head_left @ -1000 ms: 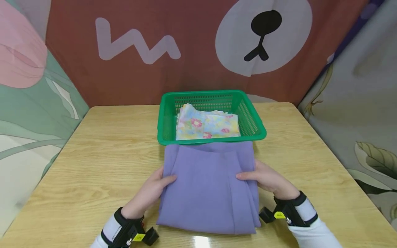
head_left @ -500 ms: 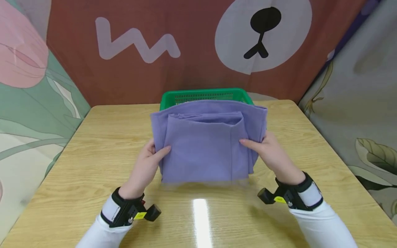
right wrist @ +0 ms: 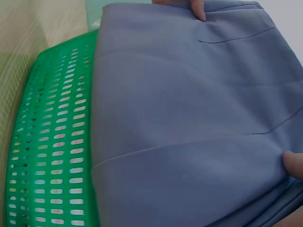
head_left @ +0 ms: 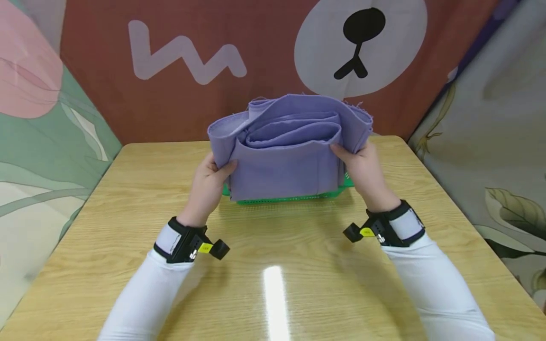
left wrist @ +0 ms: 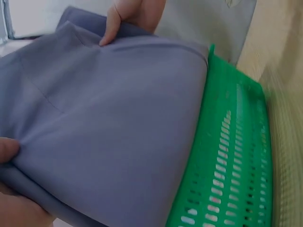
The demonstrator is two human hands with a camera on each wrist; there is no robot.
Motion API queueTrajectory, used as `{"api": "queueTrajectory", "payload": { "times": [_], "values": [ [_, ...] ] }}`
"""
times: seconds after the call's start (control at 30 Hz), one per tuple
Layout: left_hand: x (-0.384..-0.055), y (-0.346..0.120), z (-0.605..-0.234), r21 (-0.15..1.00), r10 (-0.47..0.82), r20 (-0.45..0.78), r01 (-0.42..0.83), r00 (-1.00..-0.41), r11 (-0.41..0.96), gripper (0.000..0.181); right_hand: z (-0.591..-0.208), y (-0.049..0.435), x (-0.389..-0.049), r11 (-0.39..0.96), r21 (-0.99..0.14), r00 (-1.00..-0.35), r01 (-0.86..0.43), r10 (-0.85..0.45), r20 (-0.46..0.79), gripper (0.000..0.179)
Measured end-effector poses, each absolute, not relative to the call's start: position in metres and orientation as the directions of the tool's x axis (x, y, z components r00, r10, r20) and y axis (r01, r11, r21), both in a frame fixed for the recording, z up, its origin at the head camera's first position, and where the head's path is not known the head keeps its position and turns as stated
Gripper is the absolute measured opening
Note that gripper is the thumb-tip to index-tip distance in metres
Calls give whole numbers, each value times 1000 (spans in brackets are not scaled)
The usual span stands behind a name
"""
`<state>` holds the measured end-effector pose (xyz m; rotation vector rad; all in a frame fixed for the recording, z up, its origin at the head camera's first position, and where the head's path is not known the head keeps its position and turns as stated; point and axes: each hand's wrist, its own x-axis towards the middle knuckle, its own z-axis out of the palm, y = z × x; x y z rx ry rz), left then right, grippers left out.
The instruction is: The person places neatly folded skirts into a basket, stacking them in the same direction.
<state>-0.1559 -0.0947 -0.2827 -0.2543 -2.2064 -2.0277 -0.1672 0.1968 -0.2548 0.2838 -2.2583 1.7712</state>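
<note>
A folded purple cloth hangs between the two hands, over the green basket in the head view. My left hand grips its left side, thumb on the front face and fingers behind. On the opposite side my right hand pinches the cloth the same way. Several layers gape at the top, where the edge is frayed. Both wrist views show the lower fold of the cloth right at the rim of the basket. The cloth covers most of the basket's inside in the head view.
The basket stands at the back of a wooden table, close to a brown curtain with a bear print. Patterned fabric hangs along the left and right sides. Through the basket's slots, light and pinkish patches show in the right wrist view.
Both hands have lifted the folded purple cloth off the table and carried it away from the body, over the basket. The flowered cloth in the basket is now hidden behind it.
</note>
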Motion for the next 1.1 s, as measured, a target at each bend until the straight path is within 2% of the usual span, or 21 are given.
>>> {"api": "queueTrajectory", "payload": {
  "times": [0.23, 0.33, 0.43, 0.6, 0.8, 0.97, 1.1],
  "values": [
    [-178, -86, -282, 961, 23, 276, 277, -961, 13, 35, -259, 197, -185, 175, -922, -932, -345, 54, 359, 43],
    [-182, -84, -283, 951, 10, 307, 307, -952, 16, 32, -263, 195, -189, 103, -912, -911, -396, 81, 405, 43],
    [-184, -82, -287, 950, 10, 310, 310, -951, 28, 28, -270, 194, -191, 86, -918, -912, -386, 111, 394, 44],
    [-190, -81, -297, 961, 28, 271, 272, -962, 49, 27, -281, 197, -196, 165, -949, -951, -269, 113, 289, 47],
    [-205, -78, -306, 983, 15, 165, 166, -986, 80, 32, -293, 199, -210, 217, -957, -973, -191, 87, 214, 48],
    [-219, -77, -315, 990, 9, 104, 104, -995, 98, 35, -302, 199, -217, 343, -929, -983, -137, 69, 170, 47],
    [-226, -75, -317, 981, 17, 93, 94, -996, 169, 35, -307, 201, -220, 433, -895, -986, -107, 69, 151, 49]
  ]
}}
